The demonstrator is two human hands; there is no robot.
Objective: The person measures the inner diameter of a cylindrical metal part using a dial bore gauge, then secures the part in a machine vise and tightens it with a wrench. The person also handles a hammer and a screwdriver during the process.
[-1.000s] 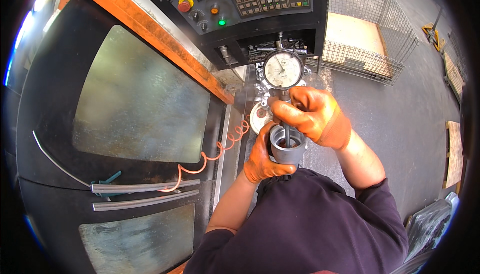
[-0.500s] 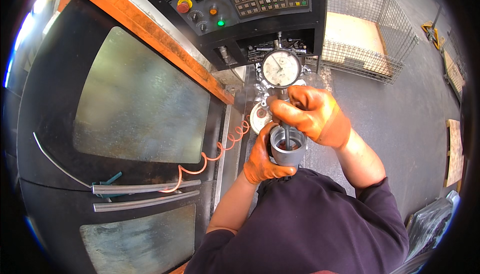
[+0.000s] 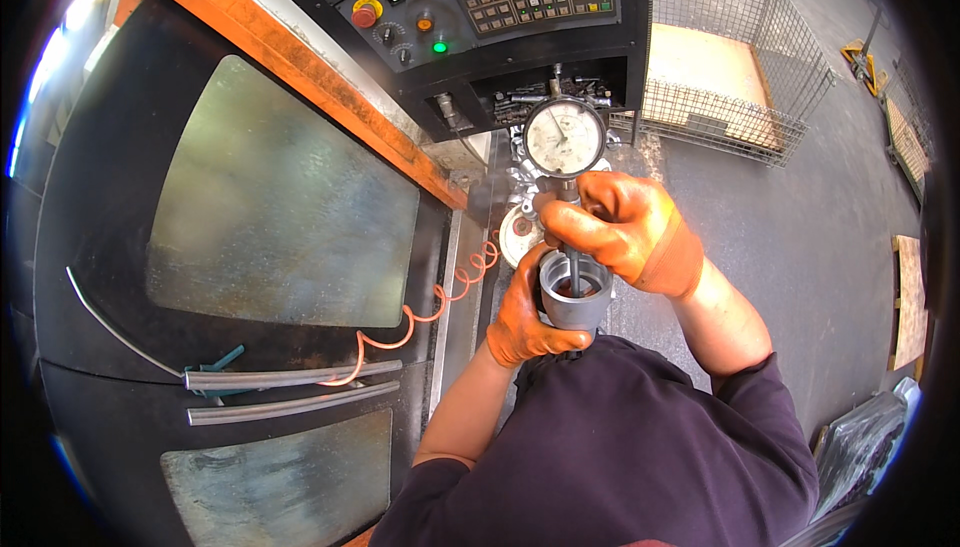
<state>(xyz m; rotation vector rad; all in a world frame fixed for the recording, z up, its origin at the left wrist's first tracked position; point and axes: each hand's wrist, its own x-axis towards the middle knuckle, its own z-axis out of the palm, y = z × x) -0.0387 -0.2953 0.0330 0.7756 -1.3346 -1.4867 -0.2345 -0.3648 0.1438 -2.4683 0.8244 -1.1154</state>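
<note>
Left hand (image 3: 528, 317) is wrapped round the grey hollow cylinder (image 3: 576, 315), held just in front of the dark shirt (image 3: 610, 437)! Right hand (image 3: 630, 232) grips the dial gauge (image 3: 563, 137), its stem (image 3: 574, 272) down inside the cylinder.

From the person's head, the left fisheye camera looks steeply down past the dark shirt (image 3: 600, 447), near the left hand (image 3: 522, 319) and right hand (image 3: 640, 232), with the machine control panel (image 3: 480, 7) farther ahead.
</note>
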